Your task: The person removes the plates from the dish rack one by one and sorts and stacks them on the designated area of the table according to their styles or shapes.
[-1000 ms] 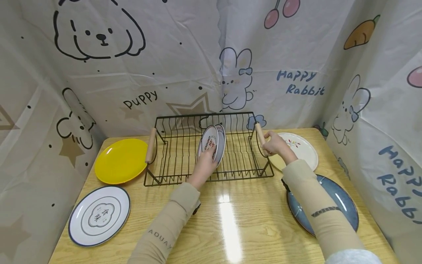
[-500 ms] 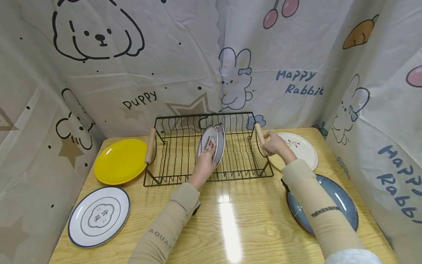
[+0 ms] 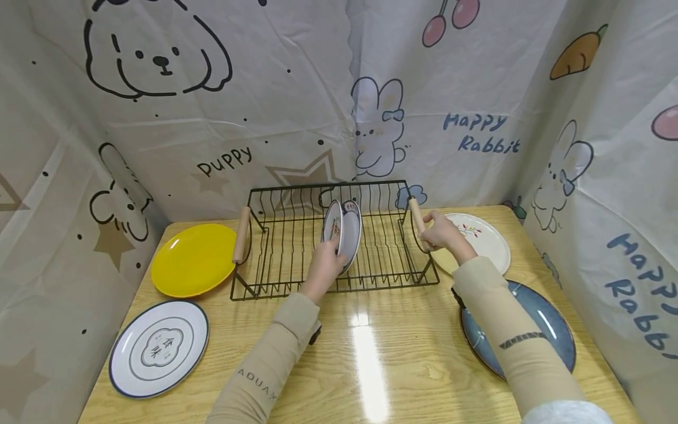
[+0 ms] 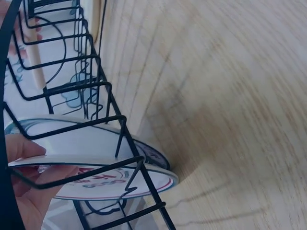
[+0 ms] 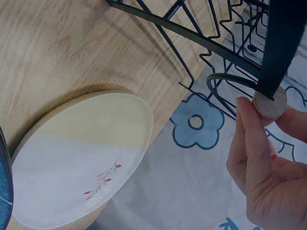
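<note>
My left hand (image 3: 324,266) pinches the rim of a white plate with red print (image 3: 331,222), thumb on one face and fingers on the other. The plate stands on edge, slightly tilted, in a black wire dish rack (image 3: 286,247). Beside it on the right, a second white plate with a dark patterned rim (image 3: 352,235) also stands in the rack. The left wrist view shows the gripped plate (image 4: 120,184) between the rack's wires. At the rack's right end, my right hand (image 3: 444,231) grips the wooden handle (image 5: 271,104) with its fingertips and thumb.
A yellow plate (image 3: 193,259) and a blue-rimmed white plate (image 3: 159,347) lie left of the rack. Right of it lie a cream-and-white plate with a sprig (image 3: 489,238) and a dark blue plate (image 3: 551,330), partly under my right forearm. Printed cloth surrounds the table.
The red-printed plate in my left hand has turned more edge-on and its near side has shifted, exposing more of the plate behind. My right hand stays on the handle.
</note>
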Demonstrator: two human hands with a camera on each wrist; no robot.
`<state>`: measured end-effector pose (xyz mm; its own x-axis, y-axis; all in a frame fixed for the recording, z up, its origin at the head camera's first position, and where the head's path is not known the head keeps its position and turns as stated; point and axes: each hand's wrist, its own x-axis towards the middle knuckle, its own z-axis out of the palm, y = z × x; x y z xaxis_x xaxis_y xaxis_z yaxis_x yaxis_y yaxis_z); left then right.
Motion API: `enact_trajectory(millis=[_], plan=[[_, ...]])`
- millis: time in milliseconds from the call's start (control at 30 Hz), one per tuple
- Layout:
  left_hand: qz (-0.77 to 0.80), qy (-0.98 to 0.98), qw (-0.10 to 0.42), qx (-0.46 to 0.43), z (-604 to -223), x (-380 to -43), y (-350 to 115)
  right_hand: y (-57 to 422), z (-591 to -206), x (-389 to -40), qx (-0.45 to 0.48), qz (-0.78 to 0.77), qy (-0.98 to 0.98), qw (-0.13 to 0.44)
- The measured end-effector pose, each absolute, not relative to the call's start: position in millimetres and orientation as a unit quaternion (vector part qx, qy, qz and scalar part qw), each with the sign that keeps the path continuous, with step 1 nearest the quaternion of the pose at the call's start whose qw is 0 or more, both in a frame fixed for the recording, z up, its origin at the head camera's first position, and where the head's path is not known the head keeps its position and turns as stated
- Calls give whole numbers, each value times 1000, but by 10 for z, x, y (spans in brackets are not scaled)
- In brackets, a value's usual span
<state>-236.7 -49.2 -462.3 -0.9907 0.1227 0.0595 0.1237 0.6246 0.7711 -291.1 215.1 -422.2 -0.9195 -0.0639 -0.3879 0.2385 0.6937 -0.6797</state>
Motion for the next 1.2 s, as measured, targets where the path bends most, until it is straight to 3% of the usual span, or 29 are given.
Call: enact_trajectory(millis=[467, 1200], plan=[[-537, -844, 0, -1, -4439, -2377, -606, 2151, -4221, -2917, 51, -387, 900, 195], [-557, -821, 104, -61, -3897, -2245, -852, 2149, -4238, -2920, 55, -387, 900, 194]])
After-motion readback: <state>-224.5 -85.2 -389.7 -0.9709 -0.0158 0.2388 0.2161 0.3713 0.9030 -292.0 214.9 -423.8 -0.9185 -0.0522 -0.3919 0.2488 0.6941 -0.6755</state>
